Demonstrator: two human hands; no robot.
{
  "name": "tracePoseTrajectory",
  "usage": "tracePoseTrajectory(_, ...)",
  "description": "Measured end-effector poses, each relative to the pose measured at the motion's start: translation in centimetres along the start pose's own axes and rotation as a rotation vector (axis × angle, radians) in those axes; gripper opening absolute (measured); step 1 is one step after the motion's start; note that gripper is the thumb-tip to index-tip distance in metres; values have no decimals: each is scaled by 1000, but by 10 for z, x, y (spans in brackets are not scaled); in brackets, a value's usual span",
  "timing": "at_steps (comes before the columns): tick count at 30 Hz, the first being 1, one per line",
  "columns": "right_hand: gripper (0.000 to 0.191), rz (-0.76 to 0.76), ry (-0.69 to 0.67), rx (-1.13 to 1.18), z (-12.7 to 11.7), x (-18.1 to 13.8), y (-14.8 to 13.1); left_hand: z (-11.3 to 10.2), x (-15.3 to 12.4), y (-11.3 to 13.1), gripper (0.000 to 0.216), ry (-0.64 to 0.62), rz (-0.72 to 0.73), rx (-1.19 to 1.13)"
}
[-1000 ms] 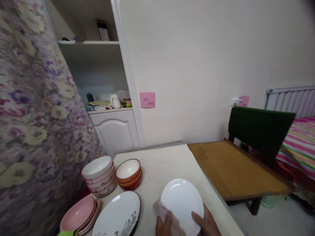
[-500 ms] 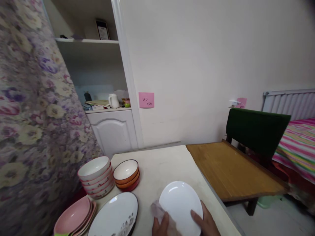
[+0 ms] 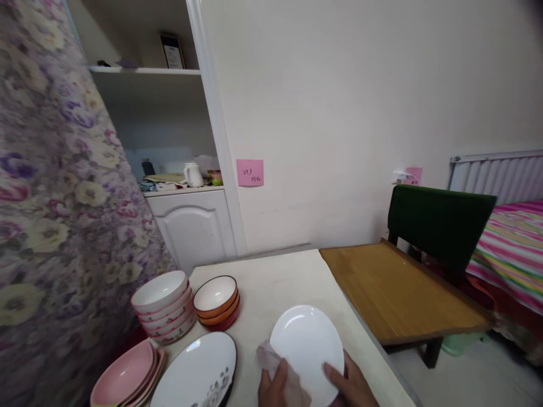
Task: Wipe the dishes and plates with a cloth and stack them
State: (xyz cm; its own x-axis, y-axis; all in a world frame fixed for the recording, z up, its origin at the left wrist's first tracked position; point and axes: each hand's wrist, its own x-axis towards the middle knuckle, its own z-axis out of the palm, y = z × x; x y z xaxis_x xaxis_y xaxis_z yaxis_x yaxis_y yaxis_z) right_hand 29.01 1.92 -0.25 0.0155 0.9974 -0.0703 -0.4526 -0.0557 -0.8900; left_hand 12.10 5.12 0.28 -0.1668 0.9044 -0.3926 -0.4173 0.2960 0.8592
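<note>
A round white plate (image 3: 307, 350) is held over the near part of the white table. My right hand (image 3: 352, 381) grips its right edge, with the thumb on the upper face and the fingers beneath. At the plate's lower left, my left hand (image 3: 274, 387) is closed on a greyish-pink cloth (image 3: 292, 381), which lies against the plate's rim. To the left sits a large white oval plate (image 3: 197, 370) with a dark rim and a grey flower pattern. The lower parts of both hands are cut off by the frame.
Along the table's left side stand stacked white bowls with pink rims (image 3: 161, 294), stacked orange bowls (image 3: 217, 297) and pink dishes (image 3: 127, 373). A brown wooden table (image 3: 394, 288) adjoins on the right, with a green-covered chair (image 3: 439, 223) behind it. A floral curtain (image 3: 55, 226) hangs at left.
The white plate and both hands have shifted slightly up and left. The cloth stays at the plate's lower left edge, and the camera view has turned a little.
</note>
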Motion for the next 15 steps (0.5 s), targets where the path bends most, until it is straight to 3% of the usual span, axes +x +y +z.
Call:
tracePoseTrajectory(4, 59, 20, -39, 33, -5, 0, 5, -1, 0, 1, 60, -70, 14, 13)
tracePoseTrajectory(10, 59, 28, -226, 12, -9, -9, -30, -3, 6, 32, 61, -325, -1, 68)
tracePoseTrajectory(12, 60, 26, -171, -24, -6, -10, -34, -1, 5, 30, 60, -284, -7, 43)
tracePoseTrajectory(15, 61, -11, 13, -113, 0, -7, -24, 0, 5, 13, 62, -124, 5, -37)
